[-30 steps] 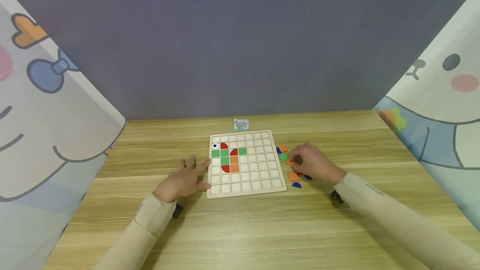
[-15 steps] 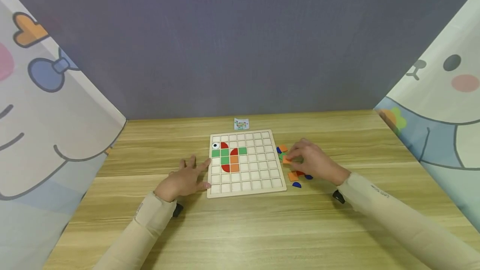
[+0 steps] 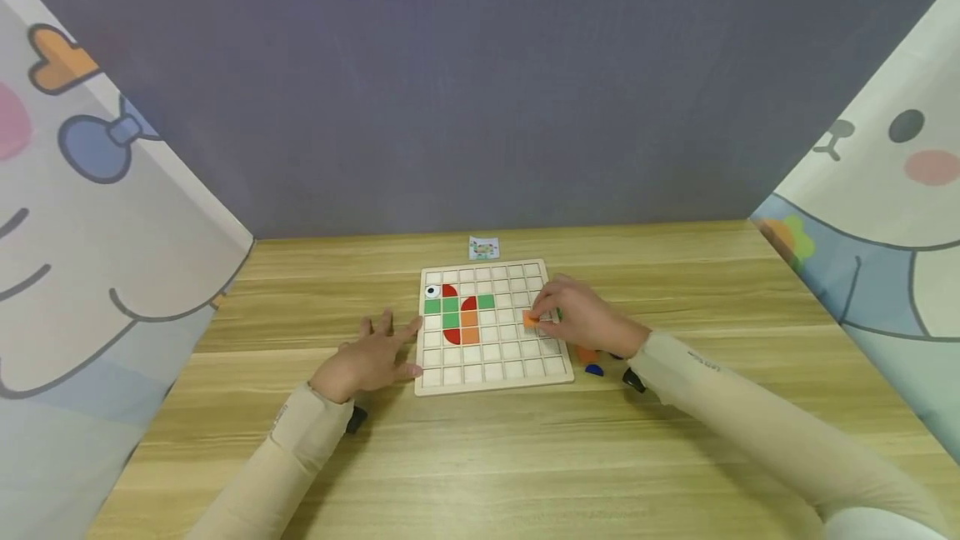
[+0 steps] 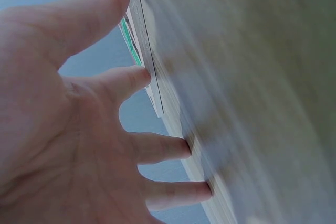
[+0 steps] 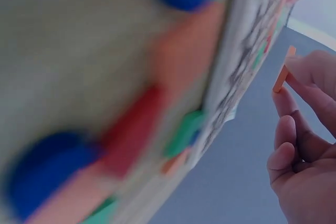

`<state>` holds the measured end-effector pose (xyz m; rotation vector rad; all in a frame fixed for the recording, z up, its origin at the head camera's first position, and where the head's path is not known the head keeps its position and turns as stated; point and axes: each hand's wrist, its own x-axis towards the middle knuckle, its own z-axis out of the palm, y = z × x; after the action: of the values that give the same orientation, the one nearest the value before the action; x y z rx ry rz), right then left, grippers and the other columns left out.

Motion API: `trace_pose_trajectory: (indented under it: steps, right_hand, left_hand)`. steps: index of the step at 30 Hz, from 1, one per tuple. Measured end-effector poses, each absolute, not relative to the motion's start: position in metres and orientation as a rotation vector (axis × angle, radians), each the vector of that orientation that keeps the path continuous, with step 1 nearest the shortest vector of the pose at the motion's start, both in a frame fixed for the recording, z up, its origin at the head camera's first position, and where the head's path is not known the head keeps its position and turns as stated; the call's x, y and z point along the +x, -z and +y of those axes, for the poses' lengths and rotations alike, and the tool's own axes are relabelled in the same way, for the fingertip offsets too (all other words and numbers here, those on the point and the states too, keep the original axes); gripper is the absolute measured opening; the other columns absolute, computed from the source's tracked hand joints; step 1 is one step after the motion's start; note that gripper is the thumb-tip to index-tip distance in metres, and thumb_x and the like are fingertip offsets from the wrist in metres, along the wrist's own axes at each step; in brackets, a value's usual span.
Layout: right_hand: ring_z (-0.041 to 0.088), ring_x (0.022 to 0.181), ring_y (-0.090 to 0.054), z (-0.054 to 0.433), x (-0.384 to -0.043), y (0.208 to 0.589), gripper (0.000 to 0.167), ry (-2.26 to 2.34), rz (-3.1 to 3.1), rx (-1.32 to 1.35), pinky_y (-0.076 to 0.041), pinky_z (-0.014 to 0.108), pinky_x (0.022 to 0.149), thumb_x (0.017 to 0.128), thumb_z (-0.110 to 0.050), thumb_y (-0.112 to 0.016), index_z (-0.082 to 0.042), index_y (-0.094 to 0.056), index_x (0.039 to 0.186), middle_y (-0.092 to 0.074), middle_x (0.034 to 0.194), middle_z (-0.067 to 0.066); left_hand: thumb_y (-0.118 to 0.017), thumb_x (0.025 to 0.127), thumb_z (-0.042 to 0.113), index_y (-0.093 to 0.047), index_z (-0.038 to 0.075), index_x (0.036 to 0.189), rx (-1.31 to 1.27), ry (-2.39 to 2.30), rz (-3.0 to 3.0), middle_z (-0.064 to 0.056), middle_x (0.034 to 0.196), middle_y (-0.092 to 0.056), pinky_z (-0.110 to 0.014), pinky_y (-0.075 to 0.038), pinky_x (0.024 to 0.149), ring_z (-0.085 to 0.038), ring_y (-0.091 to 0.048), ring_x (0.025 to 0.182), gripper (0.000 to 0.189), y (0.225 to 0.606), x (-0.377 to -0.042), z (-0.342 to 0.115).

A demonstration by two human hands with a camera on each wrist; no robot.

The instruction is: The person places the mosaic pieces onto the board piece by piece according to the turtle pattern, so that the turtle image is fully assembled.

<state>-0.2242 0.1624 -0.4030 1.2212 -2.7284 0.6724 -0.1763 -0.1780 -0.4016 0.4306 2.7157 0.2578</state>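
Note:
A wooden grid board (image 3: pixel 510 371) lies on the table. Set in its left half are green squares (image 3: pixel 450 320), orange squares (image 3: pixel 469 327), red rounded pieces (image 3: pixel 452 337) and a white eye tile (image 3: pixel 432 292). Between thumb and fingertips, my right hand (image 3: pixel 588 319) pinches an orange square tile (image 3: pixel 529 320) above the board's right columns; the right wrist view shows this tile (image 5: pixel 284 71) edge-on, clear of the board. My left hand (image 3: pixel 367 363) rests at the board's left edge with fingers spread, its thumb and index finger touching the rim.
Loose pieces lie right of the board, partly hidden under my right hand and forearm, among them a blue half-circle (image 3: pixel 594 370) and an orange piece (image 3: pixel 587 354). A small picture card (image 3: pixel 483 248) lies behind the board, before a grey wall (image 3: pixel 480 90).
My right hand has picked the orange square tile from the loose pieces and carried it left over the board. The left hand has stayed in place.

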Motion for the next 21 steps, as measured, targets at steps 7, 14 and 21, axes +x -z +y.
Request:
trace_pose_trajectory:
  steps: [7,14,21]
  right_hand:
    - [0.013,0.085,-0.049,0.125,-0.240,0.400,0.010,-0.680,-2.798,1.254,-0.043,0.030,0.079,0.080,-0.012,-0.076,-0.011,-0.077,0.090,-0.064,0.089,-0.005]
    - [0.011,0.084,-0.049,0.108,-0.250,0.411,0.009,-0.695,-2.907,1.237,-0.041,0.031,0.088,0.082,-0.013,-0.075,-0.013,-0.077,0.090,-0.063,0.088,-0.007]
    - [0.013,0.086,-0.051,0.099,-0.250,0.412,0.008,-0.667,-2.910,1.215,-0.033,0.035,0.102,0.081,-0.012,-0.076,-0.013,-0.077,0.089,-0.062,0.085,-0.006]
  left_hand:
    - [-0.058,0.088,0.051,-0.019,0.023,0.153,0.424,-0.228,2.719,-0.033,0.150,-0.010,-0.075,-0.031,0.082,-0.059,-0.012,0.131,0.080,0.403,-0.176,-0.178]
    - [-0.059,0.088,0.050,-0.020,0.023,0.153,0.416,-0.243,2.715,-0.033,0.150,-0.009,-0.077,-0.028,0.082,-0.059,-0.011,0.131,0.080,0.403,-0.177,-0.177]
    - [-0.059,0.088,0.050,-0.019,0.024,0.153,0.408,-0.241,2.712,-0.032,0.150,-0.008,-0.077,-0.027,0.082,-0.059,-0.010,0.131,0.080,0.403,-0.177,-0.178]
